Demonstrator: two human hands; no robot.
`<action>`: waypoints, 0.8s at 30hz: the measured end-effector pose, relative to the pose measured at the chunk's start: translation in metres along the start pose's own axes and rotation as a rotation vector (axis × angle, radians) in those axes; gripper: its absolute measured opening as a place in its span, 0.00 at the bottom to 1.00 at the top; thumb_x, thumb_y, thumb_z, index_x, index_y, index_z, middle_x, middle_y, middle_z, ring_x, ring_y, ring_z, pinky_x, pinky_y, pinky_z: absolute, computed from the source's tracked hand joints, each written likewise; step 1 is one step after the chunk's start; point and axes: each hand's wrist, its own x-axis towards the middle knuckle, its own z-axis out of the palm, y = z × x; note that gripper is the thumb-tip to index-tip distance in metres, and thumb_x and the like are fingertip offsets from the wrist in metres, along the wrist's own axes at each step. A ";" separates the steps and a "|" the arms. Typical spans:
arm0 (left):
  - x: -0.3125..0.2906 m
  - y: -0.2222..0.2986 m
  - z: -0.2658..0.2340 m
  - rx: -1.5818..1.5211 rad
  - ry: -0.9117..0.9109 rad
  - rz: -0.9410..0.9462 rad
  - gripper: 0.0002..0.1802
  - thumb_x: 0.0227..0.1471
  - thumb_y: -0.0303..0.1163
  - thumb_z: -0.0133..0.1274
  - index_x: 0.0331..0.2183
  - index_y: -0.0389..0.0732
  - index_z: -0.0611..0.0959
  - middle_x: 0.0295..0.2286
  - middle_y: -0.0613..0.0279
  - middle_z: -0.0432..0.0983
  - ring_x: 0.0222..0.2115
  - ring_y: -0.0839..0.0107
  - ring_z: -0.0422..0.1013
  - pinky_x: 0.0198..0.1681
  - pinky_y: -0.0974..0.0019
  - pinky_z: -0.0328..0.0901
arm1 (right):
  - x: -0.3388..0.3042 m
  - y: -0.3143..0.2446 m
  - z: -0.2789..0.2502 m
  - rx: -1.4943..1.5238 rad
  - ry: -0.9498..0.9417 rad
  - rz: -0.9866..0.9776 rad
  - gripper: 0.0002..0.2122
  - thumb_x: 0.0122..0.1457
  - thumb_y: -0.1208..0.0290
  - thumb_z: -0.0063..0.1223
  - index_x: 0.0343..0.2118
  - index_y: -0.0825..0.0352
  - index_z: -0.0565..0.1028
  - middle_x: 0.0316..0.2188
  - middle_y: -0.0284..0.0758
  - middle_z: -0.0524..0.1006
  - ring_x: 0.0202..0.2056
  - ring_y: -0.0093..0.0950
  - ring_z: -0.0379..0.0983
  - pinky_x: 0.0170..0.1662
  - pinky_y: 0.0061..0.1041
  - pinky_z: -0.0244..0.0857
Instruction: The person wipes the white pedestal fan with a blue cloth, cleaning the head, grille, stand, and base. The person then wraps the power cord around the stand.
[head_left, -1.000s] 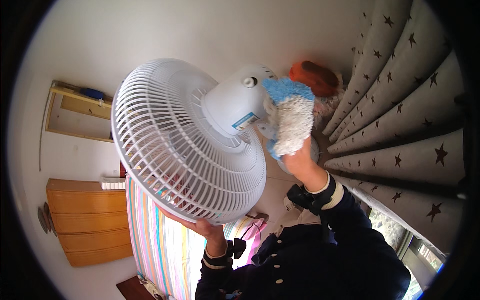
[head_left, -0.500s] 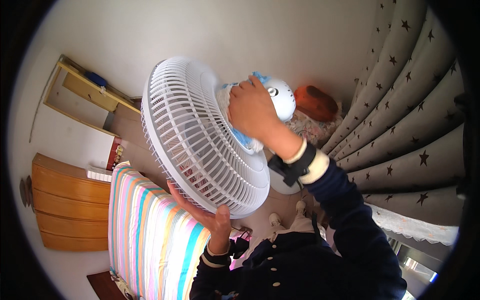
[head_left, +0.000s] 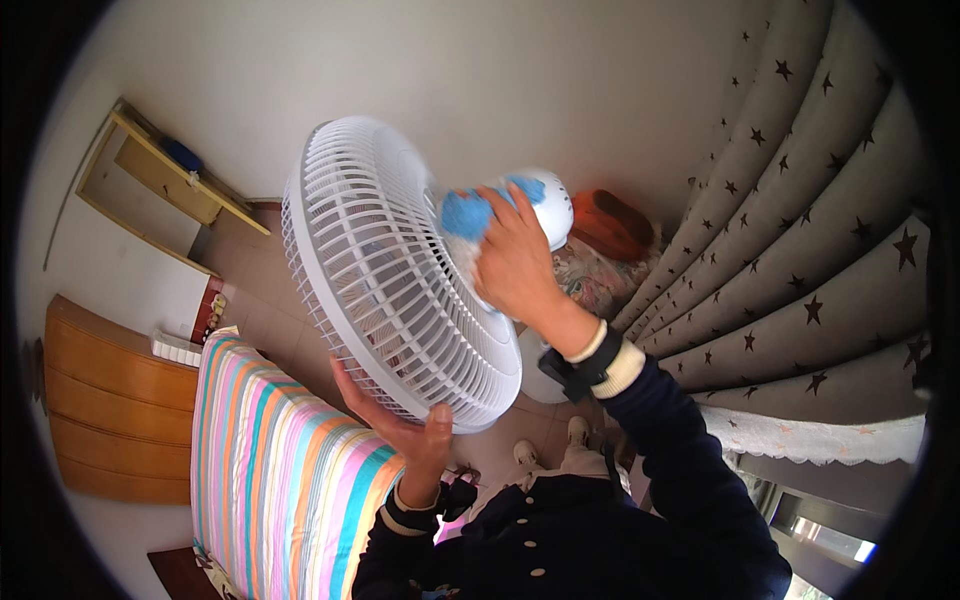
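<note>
A white electric fan (head_left: 345, 265) with a round slatted guard stands tilted in front of me. My left hand (head_left: 408, 432) grips the lower rim of the guard, thumb on the back side and fingers on the front. In my right hand (head_left: 520, 262) is a bunched blue and white cloth (head_left: 465, 214), pressed on the back of the guard close to the white motor housing (head_left: 556, 212). Part of the cloth is hidden under the fingers. The fan's round base (head_left: 543, 378) shows partly behind my right wrist.
A striped bed cover (head_left: 285, 450) lies to the left, beside a wooden headboard (head_left: 120, 400). Star-patterned curtains (head_left: 790, 270) hang on the right. An orange object (head_left: 610, 225) sits on a patterned bundle (head_left: 605, 275) by the far wall. A doorway (head_left: 150, 200) is at far left.
My right hand has shifted with the cloth, and more of the blue side shows now. My left hand keeps its grip on the rim. The whole view has turned slightly.
</note>
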 end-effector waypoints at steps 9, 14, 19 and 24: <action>-0.001 -0.004 0.000 -0.061 0.030 -0.018 0.61 0.40 0.54 0.61 0.61 0.34 0.42 0.57 0.46 0.45 0.59 0.55 0.48 0.59 0.52 0.47 | 0.020 0.001 0.006 0.039 -0.009 -0.033 0.08 0.47 0.67 0.53 0.20 0.66 0.77 0.40 0.39 0.76 0.48 0.33 0.67 0.60 0.40 0.48; -0.005 -0.007 0.002 -0.120 -0.004 -0.011 0.60 0.41 0.53 0.60 0.61 0.34 0.44 0.57 0.46 0.47 0.58 0.55 0.49 0.59 0.53 0.47 | -0.035 0.015 0.005 0.076 -0.034 -0.046 0.10 0.42 0.70 0.56 0.29 0.65 0.77 0.51 0.31 0.72 0.51 0.30 0.65 0.58 0.40 0.52; -0.003 -0.009 0.003 -0.089 0.036 -0.011 0.60 0.41 0.54 0.60 0.61 0.34 0.44 0.57 0.45 0.47 0.59 0.55 0.49 0.60 0.54 0.47 | -0.056 0.018 0.005 0.392 0.186 0.021 0.11 0.45 0.79 0.53 0.34 0.68 0.78 0.46 0.34 0.75 0.47 0.32 0.68 0.50 0.33 0.61; -0.002 -0.008 -0.003 -0.081 0.020 -0.011 0.61 0.41 0.56 0.59 0.61 0.33 0.43 0.57 0.44 0.46 0.59 0.55 0.49 0.59 0.53 0.47 | -0.077 0.002 -0.012 1.853 0.409 0.837 0.13 0.63 0.76 0.37 0.49 0.70 0.69 0.45 0.38 0.74 0.46 0.27 0.70 0.48 0.27 0.66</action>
